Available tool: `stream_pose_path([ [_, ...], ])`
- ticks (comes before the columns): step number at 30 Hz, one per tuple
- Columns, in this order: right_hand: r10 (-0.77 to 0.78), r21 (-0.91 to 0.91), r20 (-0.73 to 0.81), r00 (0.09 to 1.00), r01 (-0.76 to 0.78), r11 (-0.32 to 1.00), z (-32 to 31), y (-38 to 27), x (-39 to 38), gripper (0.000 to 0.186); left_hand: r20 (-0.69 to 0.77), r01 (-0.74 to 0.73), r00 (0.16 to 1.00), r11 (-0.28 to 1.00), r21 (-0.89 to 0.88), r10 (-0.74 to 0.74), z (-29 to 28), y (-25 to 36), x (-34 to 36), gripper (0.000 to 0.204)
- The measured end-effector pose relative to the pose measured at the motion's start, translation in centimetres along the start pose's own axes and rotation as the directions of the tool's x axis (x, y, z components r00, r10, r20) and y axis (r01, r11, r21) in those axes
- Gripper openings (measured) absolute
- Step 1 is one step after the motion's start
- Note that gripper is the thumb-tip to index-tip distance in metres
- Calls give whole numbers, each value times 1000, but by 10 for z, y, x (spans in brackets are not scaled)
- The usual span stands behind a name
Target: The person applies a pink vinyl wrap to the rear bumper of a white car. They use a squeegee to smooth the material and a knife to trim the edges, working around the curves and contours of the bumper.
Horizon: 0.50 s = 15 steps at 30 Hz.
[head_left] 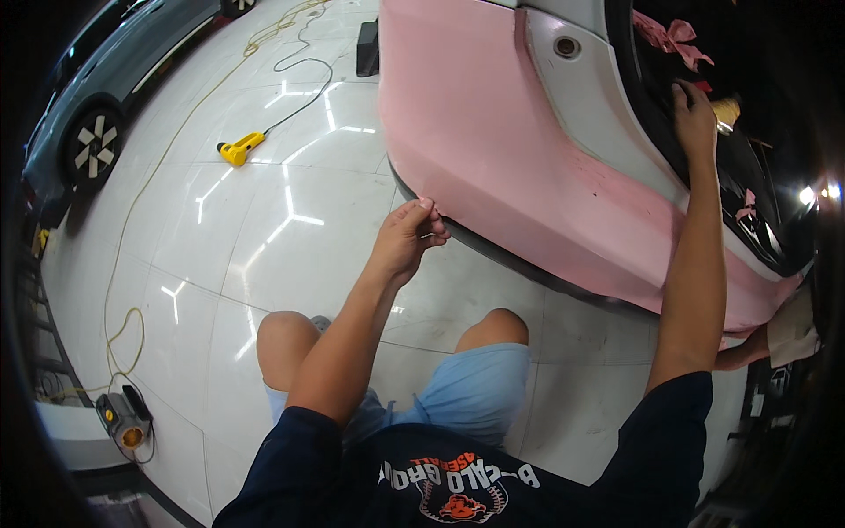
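Note:
Pink film [528, 176] covers the curved corner of a car bumper in front of me. My left hand [409, 236] pinches at the film's lower left edge, thumb against bent fingers. My right hand [695, 119] reaches over the bumper into the dark opening of the car, fingers slightly apart. Beside its fingertips lies a small red piece [702, 85], and a tan-gold object [726, 113] of unclear kind is just right of the hand. Crumpled pink film scraps [678, 40] sit farther inside the opening. Bare white bodywork [594, 97] shows between the film and the opening.
A yellow heat gun [239, 148] lies on the glossy tiled floor, its cord running back. A grey-and-yellow corded device [123, 418] is at lower left. Another car [106, 88] stands far left. Another person's forearm [744, 354] shows at the bumper's right end.

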State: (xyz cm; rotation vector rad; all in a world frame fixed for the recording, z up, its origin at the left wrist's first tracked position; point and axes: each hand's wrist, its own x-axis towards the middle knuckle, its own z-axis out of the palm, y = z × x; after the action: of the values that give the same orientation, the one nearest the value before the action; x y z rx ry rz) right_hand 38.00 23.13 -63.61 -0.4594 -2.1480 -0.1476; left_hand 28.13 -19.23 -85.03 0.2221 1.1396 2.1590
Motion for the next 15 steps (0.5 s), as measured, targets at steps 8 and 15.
stream_pose_path([
  [8,49,-17,-52,997,-50,999,2,4,2,35,-142,-47,990,976,-211,17,6,5,-3,25],
  [15,27,-199,-359,933,-105,974,-53,-27,-13,36,69,204,979,915,-347,-192,-1,14,2,24],
])
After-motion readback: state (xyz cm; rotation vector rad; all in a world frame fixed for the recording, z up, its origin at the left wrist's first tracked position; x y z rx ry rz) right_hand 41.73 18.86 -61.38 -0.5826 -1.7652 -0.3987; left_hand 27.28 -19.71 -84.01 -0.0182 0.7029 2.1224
